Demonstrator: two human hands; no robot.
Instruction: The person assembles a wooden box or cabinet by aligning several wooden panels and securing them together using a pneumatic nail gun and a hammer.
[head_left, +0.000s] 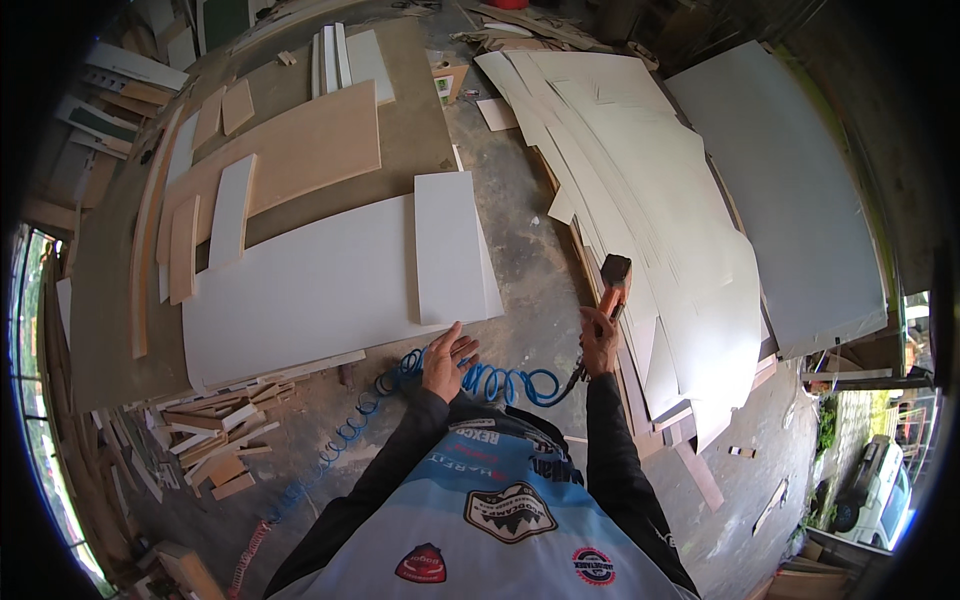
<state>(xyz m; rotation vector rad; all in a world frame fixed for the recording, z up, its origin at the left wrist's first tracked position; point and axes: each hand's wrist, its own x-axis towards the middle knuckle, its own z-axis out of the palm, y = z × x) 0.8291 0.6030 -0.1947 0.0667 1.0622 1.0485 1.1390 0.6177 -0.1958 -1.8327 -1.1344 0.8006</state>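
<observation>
My right hand [599, 343] is wrapped round the handle of an orange and black air nail gun [615, 280], its dark head pointing away from me. A blue coiled air hose [535, 386] runs behind my left hand toward the gun and trails off to the lower left. My left hand [448, 364] is open, palm up with fingers apart, close to the near edge of a large white panel [320, 290]. Whether a fingertip touches that edge I cannot tell. A narrower white board [445, 250] lies across the panel's right end, just beyond my left fingers.
A brown worktable [410, 60] carries wooden boards [310, 150] and narrow white strips [232, 208]. To the right lies a stack of pale sheets [660, 190], with a large grey sheet [790, 190] beyond. Wood offcuts [215, 440] are heaped at lower left on the concrete floor [520, 220].
</observation>
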